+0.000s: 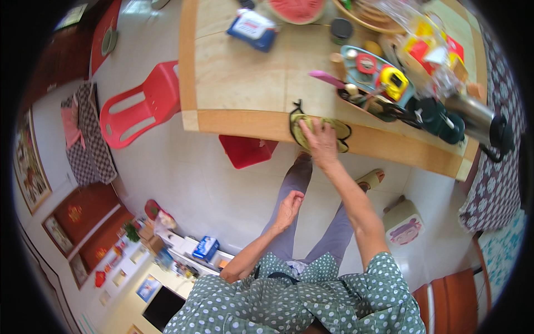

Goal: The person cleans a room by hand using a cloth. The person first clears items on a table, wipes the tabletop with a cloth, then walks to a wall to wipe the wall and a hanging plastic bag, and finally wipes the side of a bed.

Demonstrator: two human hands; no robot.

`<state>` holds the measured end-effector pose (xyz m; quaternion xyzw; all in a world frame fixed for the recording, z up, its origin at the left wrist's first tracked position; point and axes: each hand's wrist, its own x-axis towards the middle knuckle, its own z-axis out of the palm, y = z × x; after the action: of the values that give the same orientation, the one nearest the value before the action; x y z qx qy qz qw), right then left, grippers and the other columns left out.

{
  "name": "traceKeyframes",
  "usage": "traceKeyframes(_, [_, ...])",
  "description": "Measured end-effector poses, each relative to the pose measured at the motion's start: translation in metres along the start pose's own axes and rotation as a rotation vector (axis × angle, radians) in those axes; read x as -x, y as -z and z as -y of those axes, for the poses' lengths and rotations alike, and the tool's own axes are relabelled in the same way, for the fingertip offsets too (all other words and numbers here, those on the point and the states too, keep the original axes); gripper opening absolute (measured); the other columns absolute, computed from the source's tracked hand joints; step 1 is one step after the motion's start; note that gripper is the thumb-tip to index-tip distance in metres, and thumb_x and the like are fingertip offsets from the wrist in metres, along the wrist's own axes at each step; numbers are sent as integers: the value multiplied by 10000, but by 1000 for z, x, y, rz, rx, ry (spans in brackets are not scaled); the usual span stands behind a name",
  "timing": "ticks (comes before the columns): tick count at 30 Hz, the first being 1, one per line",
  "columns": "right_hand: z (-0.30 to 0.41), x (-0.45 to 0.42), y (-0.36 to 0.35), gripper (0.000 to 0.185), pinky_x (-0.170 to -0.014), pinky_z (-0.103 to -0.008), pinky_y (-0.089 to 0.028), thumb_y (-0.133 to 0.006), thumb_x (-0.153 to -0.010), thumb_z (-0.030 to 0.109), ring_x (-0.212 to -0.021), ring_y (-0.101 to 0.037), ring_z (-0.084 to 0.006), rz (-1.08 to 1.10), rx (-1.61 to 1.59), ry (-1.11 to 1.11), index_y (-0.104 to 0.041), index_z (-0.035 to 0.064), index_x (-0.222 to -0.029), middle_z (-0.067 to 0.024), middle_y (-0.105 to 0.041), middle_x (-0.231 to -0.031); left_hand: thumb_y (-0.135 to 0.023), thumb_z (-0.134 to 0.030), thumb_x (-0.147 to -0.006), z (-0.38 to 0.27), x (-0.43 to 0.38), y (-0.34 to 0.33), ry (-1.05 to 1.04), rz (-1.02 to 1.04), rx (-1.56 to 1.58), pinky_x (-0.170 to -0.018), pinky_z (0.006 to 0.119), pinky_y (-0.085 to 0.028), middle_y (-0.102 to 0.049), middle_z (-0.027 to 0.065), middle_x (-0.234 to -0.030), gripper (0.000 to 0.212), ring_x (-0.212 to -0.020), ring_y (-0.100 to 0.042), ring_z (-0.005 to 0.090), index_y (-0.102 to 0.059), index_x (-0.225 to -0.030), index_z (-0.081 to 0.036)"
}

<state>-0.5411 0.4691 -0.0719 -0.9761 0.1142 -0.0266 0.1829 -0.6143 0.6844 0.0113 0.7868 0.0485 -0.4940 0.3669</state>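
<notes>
My right hand [323, 144] rests on a flat green fabric item with dark edging [306, 125], which lies at the near edge of the wooden table [246, 121]. The item's black loop points away from me, and its two rounded ends show right of the fingers. Whether the fingers grip it or only press on it I cannot tell. My left hand [290, 208] hangs over my left leg, fingers loosely curled, with nothing visible in it.
A wet-wipes pack [252, 30], a cut watermelon [297, 8] and an organizer with a yellow tape measure [392, 83] stand on the table. Beside them is a steel flask [471, 117]. A red bin [248, 150], a red plastic chair [142, 104] and a small stool [404, 223] are around me.
</notes>
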Motion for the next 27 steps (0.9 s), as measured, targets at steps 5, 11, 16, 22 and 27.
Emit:
traceKeyframes(5, [-49,44,26,578,-898,-440,-442,-612,-768,34,-1005,-519,-345,65,20,-159,-584,220,-1314,-133,-530,-1187,-488,-144,-984,1,-4,39,-60,-172,29,-797,338,-512,-679,89,-954,177,-866,-646,201,-576,-1096,-39])
traceKeyframes(11, [-142,137,14,261,-817,-478,-523,-620,-883,155,-997,-626,-332,-454,-405,-1171,-635,68,-1128,-149,-653,-1095,-465,-148,-990,39,19,20,-15,-280,289,-798,294,-513,-675,50,-992,204,-887,-629,144,-583,-1127,-52])
traceKeyframes(16, [-182,129,25,331,-873,-457,-540,-460,-973,329,-1035,-655,-307,-493,-1708,-1763,-650,134,-1161,-81,-691,-1104,-464,-152,-998,68,59,-37,47,-368,570,-794,296,-522,-674,55,-1024,212,-903,-634,138,-584,-1132,-41])
traceKeyframes(22, [-166,85,10,315,-829,-428,-489,-426,-977,317,-1062,-598,-239,-318,-1579,-1748,-633,166,-1161,-24,-647,-1167,-477,-152,-991,85,87,-76,57,-439,753,-789,302,-521,-685,67,-977,197,-881,-660,167,-582,-1110,-35])
traceKeyframes(27, [-45,23,-42,265,-829,-430,-493,-481,-944,306,-1023,-588,-233,83,-1576,-1489,-622,192,-1137,-20,-629,-1127,-475,-140,-1000,114,91,-71,87,-493,1019,-796,297,-517,-675,58,-1012,185,-885,-647,159,-589,-1105,-38])
